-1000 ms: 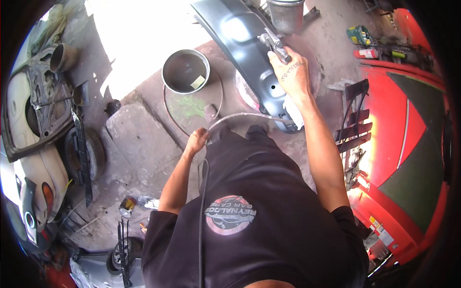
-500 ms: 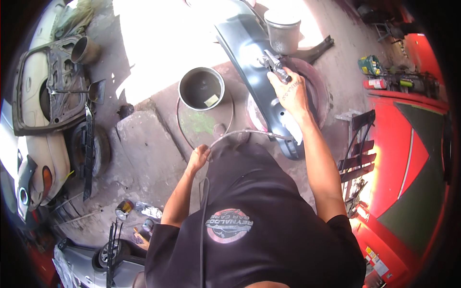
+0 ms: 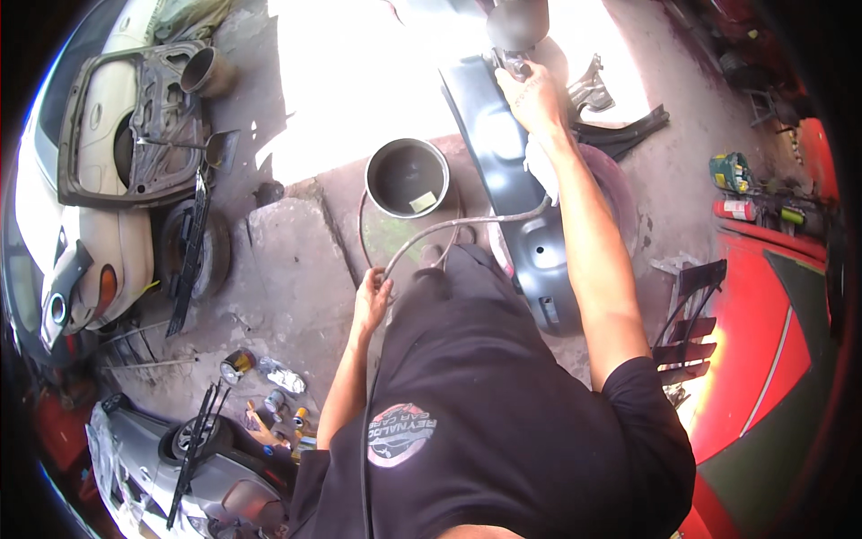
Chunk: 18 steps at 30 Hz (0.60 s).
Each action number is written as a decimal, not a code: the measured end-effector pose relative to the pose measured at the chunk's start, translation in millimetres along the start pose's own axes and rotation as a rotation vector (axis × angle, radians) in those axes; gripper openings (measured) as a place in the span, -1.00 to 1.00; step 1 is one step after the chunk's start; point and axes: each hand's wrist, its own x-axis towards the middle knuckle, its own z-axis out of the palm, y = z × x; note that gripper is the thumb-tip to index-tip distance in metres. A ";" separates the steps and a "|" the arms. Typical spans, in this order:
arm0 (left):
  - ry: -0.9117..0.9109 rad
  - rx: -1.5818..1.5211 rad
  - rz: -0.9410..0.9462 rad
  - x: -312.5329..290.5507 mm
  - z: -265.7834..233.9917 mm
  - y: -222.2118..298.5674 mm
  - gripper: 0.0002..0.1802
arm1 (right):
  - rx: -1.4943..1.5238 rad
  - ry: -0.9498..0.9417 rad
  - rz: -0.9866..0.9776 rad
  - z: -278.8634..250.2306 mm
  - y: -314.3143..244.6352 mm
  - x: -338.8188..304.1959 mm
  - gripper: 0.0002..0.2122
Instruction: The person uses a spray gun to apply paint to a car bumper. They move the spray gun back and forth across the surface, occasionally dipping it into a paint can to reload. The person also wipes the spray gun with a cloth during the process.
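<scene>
My right hand, arm stretched forward, grips a metal spray gun. A grey cup sits at the gun's top. Under them lies a long, glossy dark car body panel with a round hole near its close end. My left hand is closed round a hose, which arcs across to my right forearm; its joint with the gun is hidden. Something white, perhaps cloth or paper, shows beside that forearm.
A round bucket stands left of the panel. Further left are a detached car door, a smaller pot and a tyre. Dark bracket parts lie beyond my right forearm. A red car is at right, a grey one lower left.
My right hand has carried the spray gun farther forward along the panel. The hose is drawn out with it, still in my left hand. The whole view has shifted slightly.
</scene>
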 end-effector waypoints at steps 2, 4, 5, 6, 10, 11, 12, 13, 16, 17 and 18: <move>0.007 0.035 -0.016 -0.2 2.9 1.4 -0.58 | 0.018 -0.073 0.003 0.3 -3.1 -1.4 -0.60; 0.017 0.081 0.013 4.0 5.5 -1.3 -0.59 | 0.021 -0.135 0.045 -3.7 -3.4 1.1 -0.60; 0.020 0.105 0.029 7.0 4.7 -2.8 -0.59 | 0.011 -0.102 0.037 -2.7 -0.3 5.5 -0.60; 0.008 0.101 0.017 11.0 3.9 2.1 -0.59 | -0.003 -0.065 0.029 -1.7 4.5 9.6 -0.60; -0.027 0.086 0.030 40.4 -6.2 10.7 -0.60 | -0.060 0.033 0.038 -4.1 6.9 23.8 -0.65; -0.032 0.082 0.048 50.1 -10.0 9.9 -0.61 | -0.077 0.046 0.047 -5.2 3.8 27.6 -0.66; -0.077 0.105 0.061 59.1 -16.9 13.8 -0.60 | -0.083 0.052 0.039 -4.2 -1.8 28.6 -0.66; -0.102 0.110 0.069 69.4 -22.5 14.0 -0.59 | -0.084 0.031 0.046 0.2 -3.8 29.1 -0.65; -0.180 0.115 0.069 98.9 -44.1 9.0 -0.58 | -0.117 -0.043 0.100 14.6 -26.2 25.9 -0.60; -0.194 0.131 0.101 110.1 -54.1 5.2 -0.59 | -0.118 -0.040 0.104 20.0 -34.8 22.5 -0.59; -0.224 0.136 0.104 118.2 -65.1 11.6 -0.60 | -0.123 -0.031 0.112 23.4 -40.8 19.5 -0.59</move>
